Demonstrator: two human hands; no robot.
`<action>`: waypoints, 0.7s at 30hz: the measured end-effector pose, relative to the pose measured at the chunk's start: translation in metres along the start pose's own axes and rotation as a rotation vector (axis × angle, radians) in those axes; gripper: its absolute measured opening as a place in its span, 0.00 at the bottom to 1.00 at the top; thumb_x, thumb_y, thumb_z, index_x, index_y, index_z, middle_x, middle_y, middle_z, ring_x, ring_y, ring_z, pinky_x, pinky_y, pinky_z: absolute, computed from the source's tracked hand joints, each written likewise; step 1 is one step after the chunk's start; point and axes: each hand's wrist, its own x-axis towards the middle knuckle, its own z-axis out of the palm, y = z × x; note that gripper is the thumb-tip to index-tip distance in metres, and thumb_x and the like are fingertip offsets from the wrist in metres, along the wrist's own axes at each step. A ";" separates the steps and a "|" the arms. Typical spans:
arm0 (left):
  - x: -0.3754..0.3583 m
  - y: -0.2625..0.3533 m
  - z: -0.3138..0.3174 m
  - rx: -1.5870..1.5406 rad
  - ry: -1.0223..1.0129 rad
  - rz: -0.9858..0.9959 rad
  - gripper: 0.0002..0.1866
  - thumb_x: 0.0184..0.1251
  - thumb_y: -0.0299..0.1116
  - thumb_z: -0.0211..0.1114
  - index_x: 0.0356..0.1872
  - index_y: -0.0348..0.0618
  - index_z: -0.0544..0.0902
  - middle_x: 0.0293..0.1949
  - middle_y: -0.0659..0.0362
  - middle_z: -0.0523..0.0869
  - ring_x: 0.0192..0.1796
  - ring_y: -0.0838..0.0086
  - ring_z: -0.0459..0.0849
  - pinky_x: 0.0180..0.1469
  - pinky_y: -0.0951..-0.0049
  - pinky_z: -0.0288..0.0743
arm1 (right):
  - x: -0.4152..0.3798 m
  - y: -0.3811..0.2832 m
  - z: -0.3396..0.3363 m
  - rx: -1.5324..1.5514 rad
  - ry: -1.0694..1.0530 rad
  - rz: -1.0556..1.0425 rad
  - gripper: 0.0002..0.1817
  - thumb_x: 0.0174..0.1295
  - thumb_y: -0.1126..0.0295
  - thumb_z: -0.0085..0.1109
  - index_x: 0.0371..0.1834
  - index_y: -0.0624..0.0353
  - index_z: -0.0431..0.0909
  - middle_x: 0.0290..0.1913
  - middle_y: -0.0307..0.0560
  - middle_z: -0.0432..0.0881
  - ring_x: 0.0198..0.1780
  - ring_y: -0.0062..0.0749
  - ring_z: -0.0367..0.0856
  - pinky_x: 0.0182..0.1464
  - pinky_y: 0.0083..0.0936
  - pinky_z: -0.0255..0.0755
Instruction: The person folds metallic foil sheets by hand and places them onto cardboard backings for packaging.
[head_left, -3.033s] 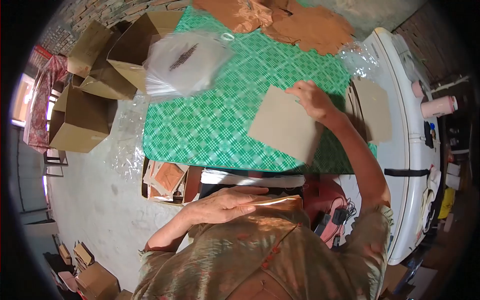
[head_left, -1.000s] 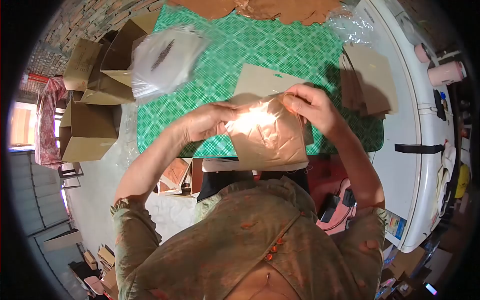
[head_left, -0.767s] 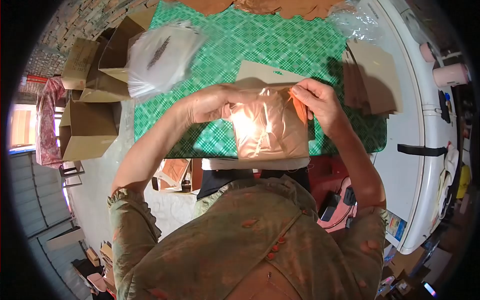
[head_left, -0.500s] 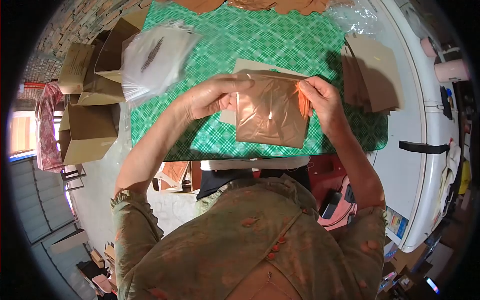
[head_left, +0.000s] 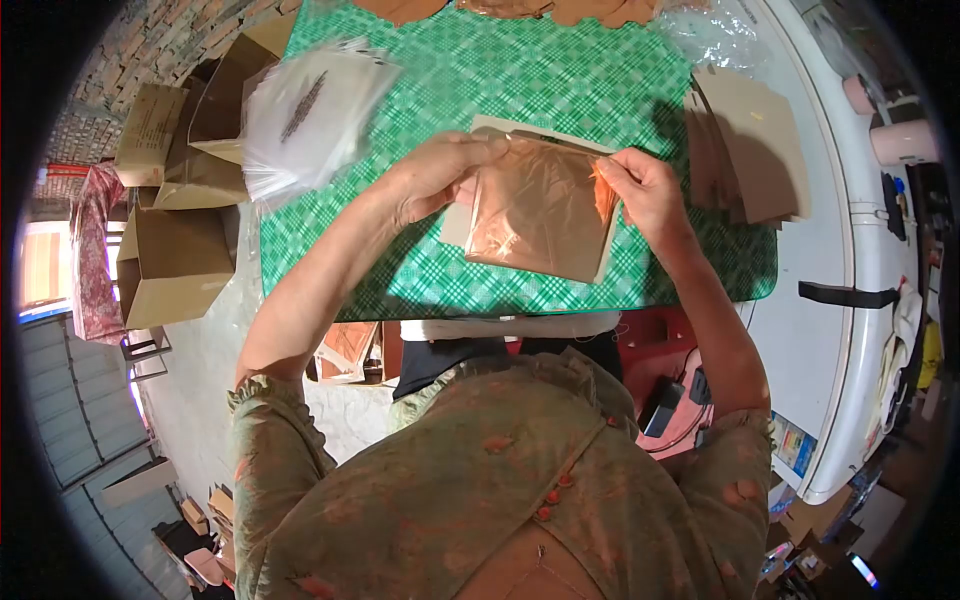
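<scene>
A flat, shiny copper-brown folded sheet lies over a beige card near the front of the table. My left hand is closed on the sheet's upper left corner, thumb on top and fingers curled underneath. At the upper right edge, my right hand pinches the sheet together with a small bright orange gathered piece. The card's edges show beyond the sheet at the top and left.
A green checked tablecloth covers the table. Clear plastic bags are stacked at left, brown cardboard sheets at right. Copper-brown pieces lie along the far edge. Open cardboard boxes stand left of the table.
The copper-brown sheet's lower edge has risen slightly and shifted left, and more of the card shows along its right side. Both hands keep their hold, the left a little higher.
</scene>
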 end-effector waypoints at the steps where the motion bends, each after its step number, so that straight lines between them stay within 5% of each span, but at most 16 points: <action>1: 0.002 -0.001 0.000 0.010 0.028 0.004 0.17 0.85 0.40 0.65 0.61 0.36 0.87 0.46 0.59 0.93 0.41 0.79 0.92 0.44 0.76 0.88 | 0.001 -0.001 -0.001 -0.018 -0.019 -0.011 0.15 0.78 0.64 0.66 0.38 0.66 0.86 0.25 0.35 0.82 0.27 0.13 0.75 0.29 0.22 0.70; 5: -0.001 0.009 0.007 0.036 0.114 0.005 0.18 0.84 0.39 0.65 0.60 0.35 0.86 0.45 0.58 0.93 0.42 0.80 0.91 0.43 0.77 0.87 | 0.014 0.007 -0.003 -0.152 -0.097 -0.028 0.16 0.76 0.62 0.67 0.37 0.66 0.86 0.25 0.43 0.84 0.27 0.18 0.78 0.32 0.27 0.74; 8: 0.002 0.012 0.008 0.055 0.116 -0.034 0.16 0.84 0.37 0.66 0.61 0.37 0.87 0.51 0.59 0.93 0.49 0.78 0.92 0.53 0.72 0.90 | 0.016 0.004 -0.003 -0.307 -0.072 -0.060 0.16 0.74 0.60 0.67 0.39 0.66 0.87 0.26 0.51 0.85 0.27 0.29 0.82 0.35 0.32 0.77; 14: 0.005 -0.002 -0.004 0.252 0.089 0.045 0.24 0.86 0.34 0.63 0.76 0.36 0.75 0.63 0.55 0.88 0.59 0.74 0.89 0.61 0.71 0.85 | 0.017 -0.004 -0.002 -0.424 -0.075 -0.024 0.17 0.74 0.57 0.65 0.39 0.64 0.86 0.31 0.57 0.87 0.31 0.46 0.87 0.39 0.39 0.79; 17: -0.024 0.001 0.010 0.257 0.063 0.286 0.27 0.86 0.34 0.63 0.79 0.36 0.71 0.67 0.53 0.86 0.66 0.70 0.86 0.66 0.67 0.83 | 0.019 -0.005 -0.002 -0.420 -0.094 -0.004 0.17 0.73 0.58 0.65 0.39 0.64 0.86 0.33 0.58 0.87 0.32 0.50 0.86 0.39 0.42 0.79; 21: -0.044 -0.013 0.016 0.667 0.307 0.484 0.27 0.83 0.32 0.66 0.78 0.38 0.72 0.69 0.49 0.84 0.69 0.61 0.85 0.69 0.61 0.81 | 0.018 -0.002 0.000 -0.457 -0.050 -0.086 0.15 0.72 0.59 0.65 0.39 0.63 0.85 0.34 0.60 0.87 0.35 0.56 0.86 0.40 0.43 0.78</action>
